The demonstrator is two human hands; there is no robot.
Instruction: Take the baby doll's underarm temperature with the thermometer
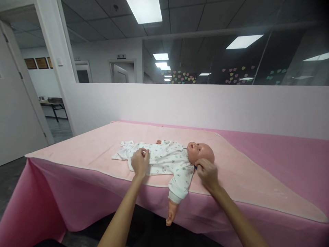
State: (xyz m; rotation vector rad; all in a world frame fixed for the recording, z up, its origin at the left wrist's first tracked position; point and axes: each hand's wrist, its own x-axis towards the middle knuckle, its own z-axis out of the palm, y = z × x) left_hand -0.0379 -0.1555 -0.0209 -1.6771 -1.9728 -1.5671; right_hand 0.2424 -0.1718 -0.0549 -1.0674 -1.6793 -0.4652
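Note:
A baby doll point(202, 153) lies on its back with its head to the right, dressed in a white printed outfit point(164, 159). One of its arms point(172, 209) hangs over the table's front edge. My left hand point(140, 163) is over the lower part of the outfit, fingers curled together; whether cloth is between them is hidden. Beside the doll's ear and neck, my right hand point(208, 174) is closed in a pinch. A small blue bit point(195, 167) shows at its fingertips, too little to name.
Under the doll is a peach pad point(89, 144) with a white edge, over a pink tablecloth point(282, 154) that drapes down the front. A low white wall point(180, 104) with glass above stands behind. At the left are a door point(17, 99) and a doorway.

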